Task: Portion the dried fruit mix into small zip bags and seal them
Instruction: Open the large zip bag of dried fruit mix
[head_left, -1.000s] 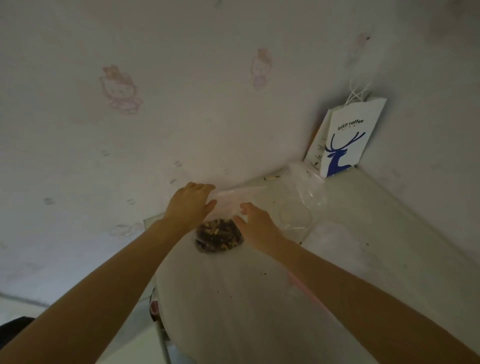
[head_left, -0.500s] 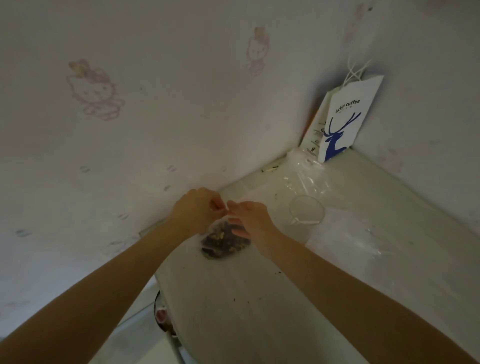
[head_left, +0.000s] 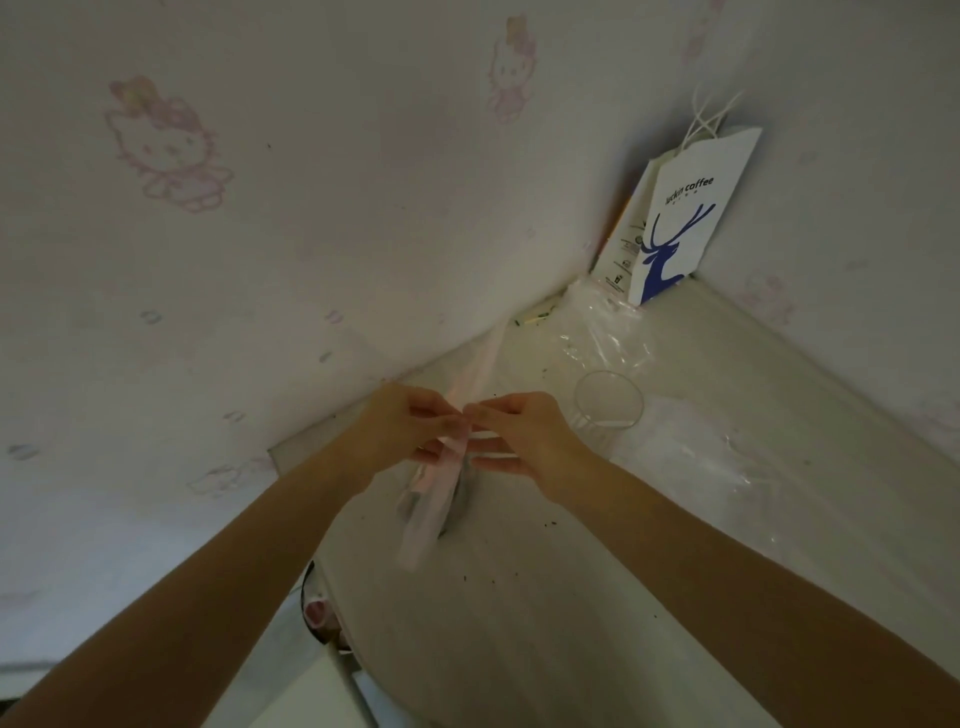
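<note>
At centre frame, the left hand and right hand are pinching the top of a zip bag. It is hanging, blurred, over the table.

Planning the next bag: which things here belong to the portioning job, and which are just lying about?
Job: left hand and right hand, both pinching the small zip bag; clear cup, probably; spare clear bags, probably.
Lying about: paper coffee bag.

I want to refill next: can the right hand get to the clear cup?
Probably yes: the cup stands close beside the right hand, nothing between them, but that hand pinches the bag and must let go first.
</note>
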